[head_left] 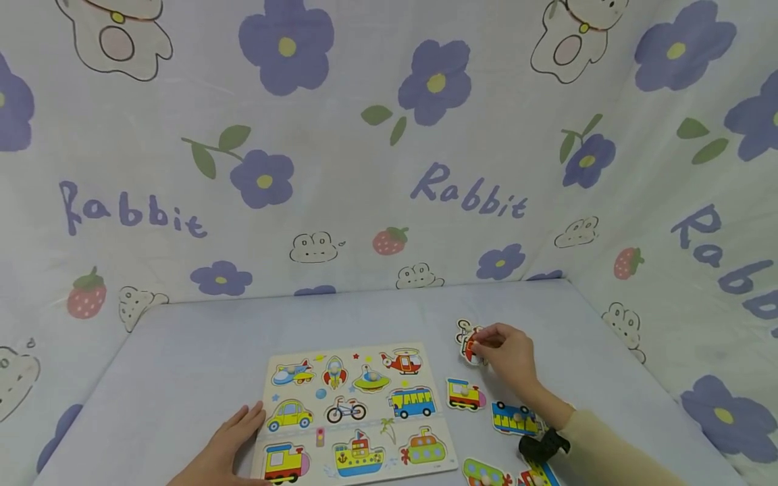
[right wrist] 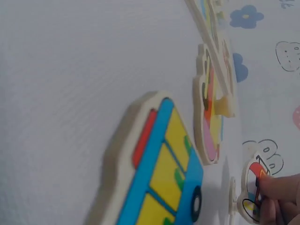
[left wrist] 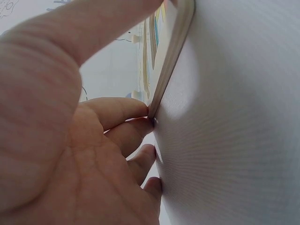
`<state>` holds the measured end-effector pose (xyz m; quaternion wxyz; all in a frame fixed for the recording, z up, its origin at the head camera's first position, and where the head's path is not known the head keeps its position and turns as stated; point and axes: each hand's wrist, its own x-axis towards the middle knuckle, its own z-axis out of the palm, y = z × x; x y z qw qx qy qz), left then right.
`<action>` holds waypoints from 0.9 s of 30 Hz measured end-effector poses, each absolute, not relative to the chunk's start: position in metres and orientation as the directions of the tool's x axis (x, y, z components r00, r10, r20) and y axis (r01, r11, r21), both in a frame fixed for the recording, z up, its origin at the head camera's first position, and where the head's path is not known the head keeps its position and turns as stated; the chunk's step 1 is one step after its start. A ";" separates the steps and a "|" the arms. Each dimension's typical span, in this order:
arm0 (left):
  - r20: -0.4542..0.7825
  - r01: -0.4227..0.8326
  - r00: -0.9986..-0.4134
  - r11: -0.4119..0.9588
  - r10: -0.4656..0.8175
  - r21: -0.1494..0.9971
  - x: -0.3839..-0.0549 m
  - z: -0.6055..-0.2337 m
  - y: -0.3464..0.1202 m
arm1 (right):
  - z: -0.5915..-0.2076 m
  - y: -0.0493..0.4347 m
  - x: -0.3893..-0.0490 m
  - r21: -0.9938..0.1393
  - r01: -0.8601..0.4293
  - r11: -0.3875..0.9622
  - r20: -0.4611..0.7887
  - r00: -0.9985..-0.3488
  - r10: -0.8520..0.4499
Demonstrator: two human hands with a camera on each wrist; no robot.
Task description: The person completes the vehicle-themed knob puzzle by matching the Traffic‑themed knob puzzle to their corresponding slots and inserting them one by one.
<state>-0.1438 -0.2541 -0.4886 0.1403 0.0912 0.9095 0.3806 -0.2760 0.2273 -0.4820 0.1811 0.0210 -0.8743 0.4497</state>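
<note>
A wooden vehicle puzzle board (head_left: 378, 413) lies flat, and my left hand (head_left: 226, 445) rests at its lower left corner. In the left wrist view, the left fingers (left wrist: 123, 111) touch the board's edge (left wrist: 169, 70) and the tabletop, fairly extended, with the thumb reaching along another edge. My right hand (head_left: 510, 354) pinches a small red-and-white puzzle piece (right wrist: 253, 180), probably the helicopter, between thumb and fingers. Partly hidden behind that piece in the head view is another piece with round wheel shapes (head_left: 464, 327). The held piece's knob is covered by the fingertips.
Right of the board lie a train piece (head_left: 464, 394), a bus piece (head_left: 515, 418), a submarine piece (head_left: 485, 474) and a red-yellow-blue piece (head_left: 537, 474). A black strap (head_left: 543, 445) circles the right wrist above them. Patterned cloth (head_left: 340, 223) hangs behind the table.
</note>
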 end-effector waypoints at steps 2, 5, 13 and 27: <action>-0.187 0.057 -0.944 0.695 0.271 0.717 -0.144 -0.489 -0.254 | -0.480 0.225 -0.277 -0.778 -0.228 0.586 0.352 -0.930 0.105; -0.193 0.051 -0.944 0.698 0.267 0.714 -0.144 -0.489 -0.254 | -0.477 0.222 -0.279 -0.764 -0.287 0.578 0.390 -0.919 0.059; -0.186 0.058 -0.947 0.706 0.264 0.706 -0.145 -0.490 -0.255 | -0.468 0.210 -0.285 -0.797 -0.362 0.484 0.375 -0.924 -0.075; -0.200 0.030 -0.950 0.711 0.238 0.702 -0.145 -0.489 -0.253 | -0.464 0.180 -0.298 -0.838 -0.387 0.384 0.209 -0.879 -0.430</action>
